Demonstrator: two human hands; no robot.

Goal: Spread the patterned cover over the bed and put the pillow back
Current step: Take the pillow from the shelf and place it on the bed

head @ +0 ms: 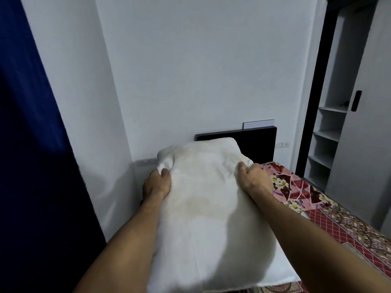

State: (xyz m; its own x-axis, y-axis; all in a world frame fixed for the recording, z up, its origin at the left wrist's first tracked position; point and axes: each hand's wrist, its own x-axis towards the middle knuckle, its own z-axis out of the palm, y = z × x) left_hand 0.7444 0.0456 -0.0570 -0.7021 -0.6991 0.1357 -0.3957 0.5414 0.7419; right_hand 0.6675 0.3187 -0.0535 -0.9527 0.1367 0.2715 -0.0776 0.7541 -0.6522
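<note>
Pillow (207, 197) held up before the headboard (254, 142).
Left hand (157, 183) at 10 o'clock and right hand (255, 178) at 2 had fingers bunched into its fabric; best lowered flat at 12, onto the seemingly spread patterned cover (317, 208).

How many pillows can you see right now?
1. The pillow is in front of the headboard, with the left hand and right hand gripping its far corners. Another could be hidden behind it.
</note>
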